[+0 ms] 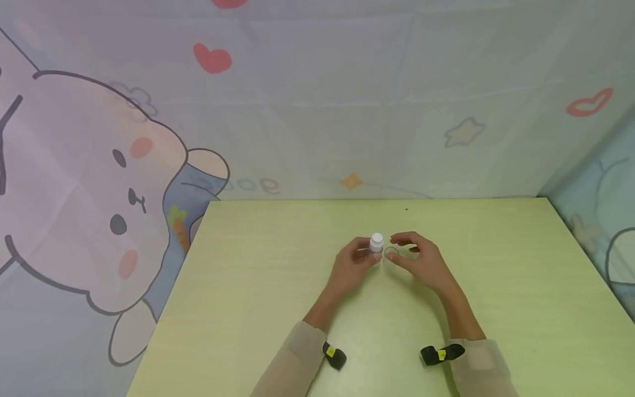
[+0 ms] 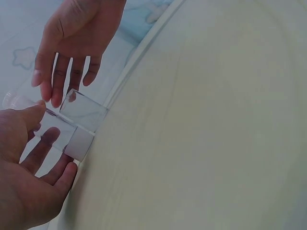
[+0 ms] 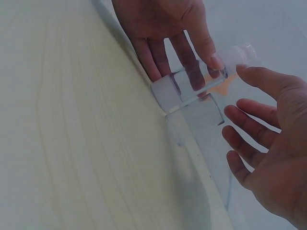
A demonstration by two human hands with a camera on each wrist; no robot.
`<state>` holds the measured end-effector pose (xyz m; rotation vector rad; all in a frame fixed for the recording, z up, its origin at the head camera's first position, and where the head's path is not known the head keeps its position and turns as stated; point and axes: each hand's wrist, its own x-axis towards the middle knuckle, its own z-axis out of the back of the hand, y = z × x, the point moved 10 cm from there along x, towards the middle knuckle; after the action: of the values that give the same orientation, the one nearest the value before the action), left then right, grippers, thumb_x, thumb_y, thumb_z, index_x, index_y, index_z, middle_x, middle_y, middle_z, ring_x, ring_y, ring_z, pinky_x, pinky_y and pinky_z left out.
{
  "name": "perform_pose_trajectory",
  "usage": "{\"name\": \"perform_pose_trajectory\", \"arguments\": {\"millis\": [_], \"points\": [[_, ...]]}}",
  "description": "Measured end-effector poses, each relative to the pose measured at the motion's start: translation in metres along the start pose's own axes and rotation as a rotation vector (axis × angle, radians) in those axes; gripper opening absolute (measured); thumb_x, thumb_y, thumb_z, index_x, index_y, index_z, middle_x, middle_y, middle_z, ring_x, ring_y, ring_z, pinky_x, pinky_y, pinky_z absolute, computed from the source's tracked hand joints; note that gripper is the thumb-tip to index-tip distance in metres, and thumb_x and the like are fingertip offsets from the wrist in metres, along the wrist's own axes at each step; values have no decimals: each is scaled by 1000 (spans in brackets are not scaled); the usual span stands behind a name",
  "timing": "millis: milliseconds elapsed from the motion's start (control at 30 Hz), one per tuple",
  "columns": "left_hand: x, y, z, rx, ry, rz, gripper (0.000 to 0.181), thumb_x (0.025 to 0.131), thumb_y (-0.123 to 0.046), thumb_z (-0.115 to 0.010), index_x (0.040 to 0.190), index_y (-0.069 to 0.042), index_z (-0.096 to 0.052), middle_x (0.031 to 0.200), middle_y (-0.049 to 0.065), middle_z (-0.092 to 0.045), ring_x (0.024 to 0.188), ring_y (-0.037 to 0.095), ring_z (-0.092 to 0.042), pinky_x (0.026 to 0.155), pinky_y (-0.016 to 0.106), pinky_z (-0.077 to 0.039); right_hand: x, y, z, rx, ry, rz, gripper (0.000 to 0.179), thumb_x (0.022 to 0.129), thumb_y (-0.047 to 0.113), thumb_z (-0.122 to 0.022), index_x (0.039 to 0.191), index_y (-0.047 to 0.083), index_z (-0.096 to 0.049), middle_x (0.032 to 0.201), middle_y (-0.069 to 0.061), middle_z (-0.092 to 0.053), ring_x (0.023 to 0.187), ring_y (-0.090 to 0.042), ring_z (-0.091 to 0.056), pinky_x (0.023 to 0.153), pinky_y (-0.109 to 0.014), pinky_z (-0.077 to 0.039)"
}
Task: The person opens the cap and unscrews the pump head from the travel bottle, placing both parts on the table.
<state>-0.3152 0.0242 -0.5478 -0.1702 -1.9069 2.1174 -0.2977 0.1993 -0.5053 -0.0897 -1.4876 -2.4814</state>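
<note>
1. White-capped clear bottle [image 1: 376, 247]: it is being held upright over the middle of the pale yellow-green table [image 1: 238, 309] (whether its base is touching the tabletop, one cannot tell).
2. Left hand [image 1: 347, 267]: its thumb and fingers are gripping the bottle from opposite sides; some fingers are showing through the clear wall.
3. Clear container [image 2: 85, 111]: this cylindrical piece is standing just beside the bottle, on the right hand's side.
4. Right hand [image 1: 421, 262]: its thumb and fingers are lying wide apart near the container and are gripping nothing; fingertip contact is remaining unclear.
5. Pale sleeves [image 1: 483, 364]: both are bearing black fittings [image 1: 338, 361] with yellow patches.
6. Printed cloth [image 1: 317, 82]: behind the table, it is displaying red hearts [image 1: 213, 58] and a sideways cartoon animal [image 1: 129, 187].
</note>
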Motion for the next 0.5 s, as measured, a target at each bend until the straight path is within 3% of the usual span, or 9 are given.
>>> {"name": "perform_pose_trajectory", "arguments": {"millis": [500], "points": [[-1, -1, 0, 1, 6, 4, 30, 100, -30, -78, 128, -28, -69, 131, -11, -68, 125, 15, -66, 103, 28, -56, 0, 15, -2, 75, -44, 64, 40, 98, 21, -80, 132, 6, -67, 128, -10, -70, 123, -29, -59, 108, -59, -44]]}}
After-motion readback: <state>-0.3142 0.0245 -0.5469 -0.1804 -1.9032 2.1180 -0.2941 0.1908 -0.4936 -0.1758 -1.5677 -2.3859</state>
